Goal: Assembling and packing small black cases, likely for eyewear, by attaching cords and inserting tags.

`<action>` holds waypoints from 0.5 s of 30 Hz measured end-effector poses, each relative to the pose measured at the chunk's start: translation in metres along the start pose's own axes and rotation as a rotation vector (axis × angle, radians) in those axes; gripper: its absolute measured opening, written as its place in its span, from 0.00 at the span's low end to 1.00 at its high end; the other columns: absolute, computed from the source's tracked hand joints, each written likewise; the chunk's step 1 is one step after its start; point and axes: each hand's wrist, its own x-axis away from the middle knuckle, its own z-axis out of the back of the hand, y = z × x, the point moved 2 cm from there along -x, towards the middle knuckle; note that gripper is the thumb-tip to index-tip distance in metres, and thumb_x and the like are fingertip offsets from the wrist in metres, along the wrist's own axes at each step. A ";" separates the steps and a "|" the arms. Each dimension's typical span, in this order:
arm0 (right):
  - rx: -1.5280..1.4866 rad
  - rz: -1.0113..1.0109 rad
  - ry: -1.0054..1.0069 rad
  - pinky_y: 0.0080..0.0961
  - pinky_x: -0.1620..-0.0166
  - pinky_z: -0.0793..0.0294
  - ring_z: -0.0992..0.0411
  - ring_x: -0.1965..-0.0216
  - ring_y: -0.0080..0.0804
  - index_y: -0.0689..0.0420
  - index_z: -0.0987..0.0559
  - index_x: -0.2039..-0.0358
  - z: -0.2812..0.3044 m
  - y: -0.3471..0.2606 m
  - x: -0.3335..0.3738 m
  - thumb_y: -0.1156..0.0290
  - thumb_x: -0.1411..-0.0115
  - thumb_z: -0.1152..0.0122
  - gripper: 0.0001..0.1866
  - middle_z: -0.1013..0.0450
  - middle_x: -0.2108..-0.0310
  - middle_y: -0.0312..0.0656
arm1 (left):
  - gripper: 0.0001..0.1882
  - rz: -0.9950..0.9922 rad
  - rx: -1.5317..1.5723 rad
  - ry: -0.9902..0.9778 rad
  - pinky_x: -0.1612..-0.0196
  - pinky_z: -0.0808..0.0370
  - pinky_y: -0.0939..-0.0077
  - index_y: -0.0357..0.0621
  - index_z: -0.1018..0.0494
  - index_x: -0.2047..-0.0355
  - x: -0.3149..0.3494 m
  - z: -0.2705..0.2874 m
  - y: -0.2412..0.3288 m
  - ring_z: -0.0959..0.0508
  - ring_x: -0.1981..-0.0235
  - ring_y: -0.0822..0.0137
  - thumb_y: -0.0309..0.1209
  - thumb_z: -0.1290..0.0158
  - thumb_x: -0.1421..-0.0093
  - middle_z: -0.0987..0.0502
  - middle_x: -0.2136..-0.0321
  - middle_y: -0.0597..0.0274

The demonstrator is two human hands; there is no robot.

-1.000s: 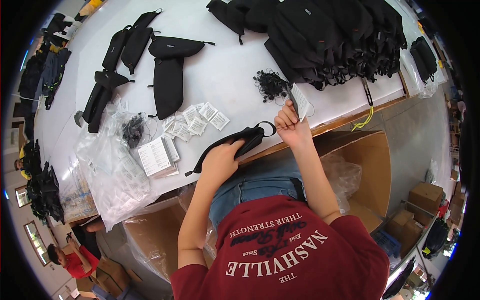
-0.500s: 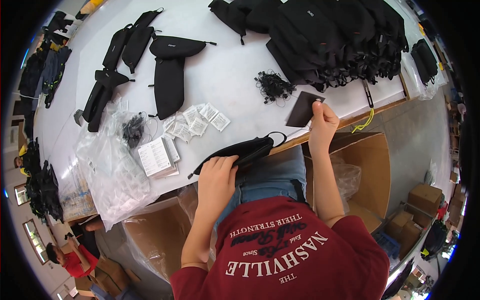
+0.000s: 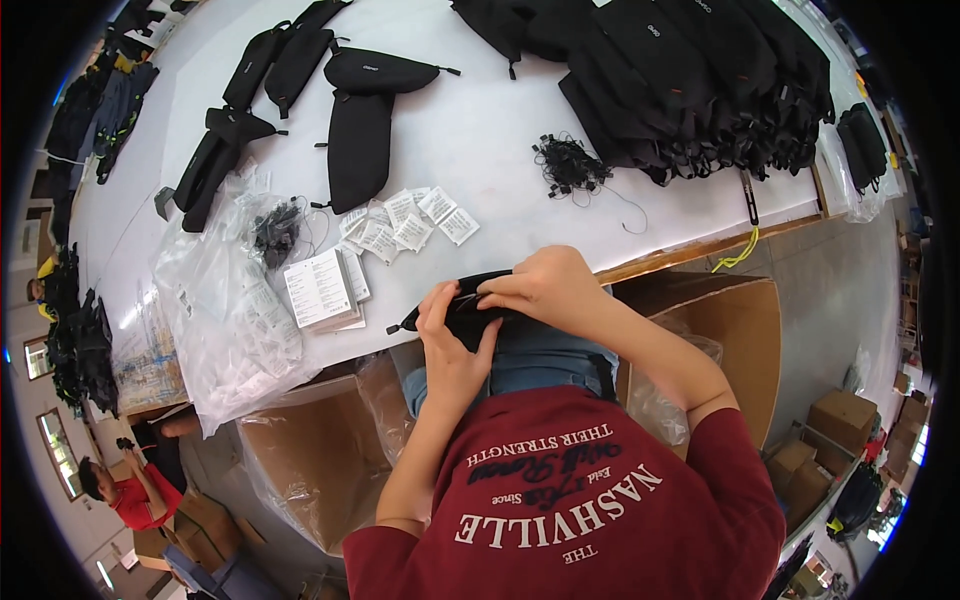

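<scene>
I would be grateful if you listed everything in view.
Table: one, white, centre
Held pouch: one, black, near table edge
Loose pouches: several, black, table's far left
Piled pouches: many, black, table's far right
Plastic bag: one, clear, table's near left
String tangles: two, black, mid-table and by plastic bag
Small packets: several, white, table's centre-left
Printed cards: one stack, white, near edge, left
Tool: one, black with yellow cord, table's right edge
Open cartons: two, brown, below table edge
Co-worker: at least one, red top, lower left
Shirt: one, maroon, lower centre
Jeans: one pair, blue, waist
Left hand: one, bare, holding the pouch
Right hand: one, bare, at its opening
</scene>
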 end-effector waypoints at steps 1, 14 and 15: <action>0.044 0.034 -0.059 0.28 0.80 0.37 0.32 0.85 0.33 0.46 0.17 0.73 -0.002 0.000 0.002 0.55 0.50 0.35 0.10 0.31 0.88 0.35 | 0.32 0.000 0.004 -0.001 0.46 0.39 0.62 0.40 0.37 0.47 -0.003 0.001 0.002 0.33 0.50 0.50 0.25 0.37 0.52 0.31 0.52 0.51; -0.535 -0.271 0.068 0.21 0.79 0.41 0.39 0.86 0.22 0.48 0.15 0.63 0.012 0.005 0.002 0.66 0.49 0.32 0.11 0.31 0.87 0.38 | 0.18 -0.119 -0.264 -0.330 0.50 0.37 0.66 0.42 0.30 0.62 -0.007 0.008 -0.005 0.28 0.59 0.56 0.23 0.39 0.54 0.27 0.63 0.55; -0.535 -0.272 0.068 0.21 0.79 0.41 0.39 0.86 0.22 0.48 0.15 0.63 0.010 0.005 0.001 0.66 0.49 0.32 0.11 0.31 0.87 0.38 | 0.15 -0.074 -0.273 -0.343 0.49 0.38 0.66 0.41 0.29 0.66 -0.005 0.007 -0.005 0.28 0.58 0.56 0.24 0.39 0.55 0.27 0.63 0.56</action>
